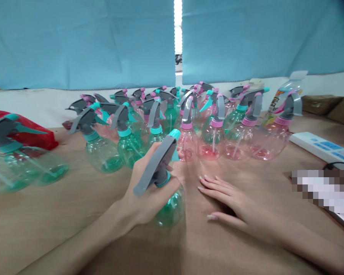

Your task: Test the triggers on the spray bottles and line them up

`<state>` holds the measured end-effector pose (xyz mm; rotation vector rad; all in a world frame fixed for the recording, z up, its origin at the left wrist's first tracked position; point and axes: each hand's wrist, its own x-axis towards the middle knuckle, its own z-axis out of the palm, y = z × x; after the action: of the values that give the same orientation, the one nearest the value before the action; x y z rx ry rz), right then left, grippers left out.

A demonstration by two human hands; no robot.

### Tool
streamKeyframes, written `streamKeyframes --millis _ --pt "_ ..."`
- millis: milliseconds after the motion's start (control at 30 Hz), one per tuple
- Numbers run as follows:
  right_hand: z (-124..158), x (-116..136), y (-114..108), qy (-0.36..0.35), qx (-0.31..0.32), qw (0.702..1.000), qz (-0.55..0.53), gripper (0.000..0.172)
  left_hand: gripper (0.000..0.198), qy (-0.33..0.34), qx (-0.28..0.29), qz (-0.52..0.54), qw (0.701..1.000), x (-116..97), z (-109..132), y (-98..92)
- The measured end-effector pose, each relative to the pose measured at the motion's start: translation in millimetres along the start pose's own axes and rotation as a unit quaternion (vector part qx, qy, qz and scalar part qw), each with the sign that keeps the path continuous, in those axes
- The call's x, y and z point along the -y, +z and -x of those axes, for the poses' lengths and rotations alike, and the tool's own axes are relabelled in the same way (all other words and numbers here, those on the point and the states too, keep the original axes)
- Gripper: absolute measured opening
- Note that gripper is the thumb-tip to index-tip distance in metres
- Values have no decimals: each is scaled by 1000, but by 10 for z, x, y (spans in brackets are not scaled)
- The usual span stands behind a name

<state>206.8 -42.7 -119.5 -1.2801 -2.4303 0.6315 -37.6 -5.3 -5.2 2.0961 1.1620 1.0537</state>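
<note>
My left hand (149, 191) is wrapped round the neck of a clear green spray bottle (169, 214) with a grey trigger head and turquoise nozzle. This bottle stands at the middle of the table, its head leaning up toward the right. My right hand (229, 198) lies flat on the wood to the right of it, fingers stretched out and holding nothing. Just beyond both hands stand several more spray bottles, among them a green one (130, 149) with a turquoise collar and a pink one (210, 147) with a pink collar.
At the left are more green spray bottles (50, 168), blurred, before a red plastic bag (37, 131). A drink bottle (292, 86), a white power strip (322, 147) and a pixelated flat object (326, 194) lie or stand at the right. Blue curtains (83, 42) hang behind the table (74, 225).
</note>
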Motion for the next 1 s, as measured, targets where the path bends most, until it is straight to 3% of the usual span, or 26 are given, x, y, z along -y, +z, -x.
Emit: streamKeyframes --millis 133,433,633,833,1000 --pt "-3 7 -8 0 5 1000 1 63 15 -23 5 -3 1000 3 15 -1" --pt "-8 19 -15 6 7 1000 7 64 14 -13 -13 0 1000 38 47 13" --pt "-8 16 -19 7 5 1000 -2 64 21 -51 -16 2 999 6 48 43" --pt "-17 9 -15 -10 -3 1000 -12 65 44 -61 -30 -7 998 102 77 50" --pt "-58 82 -62 -22 -16 1000 -7 63 30 -36 -30 -8 999 89 30 82"
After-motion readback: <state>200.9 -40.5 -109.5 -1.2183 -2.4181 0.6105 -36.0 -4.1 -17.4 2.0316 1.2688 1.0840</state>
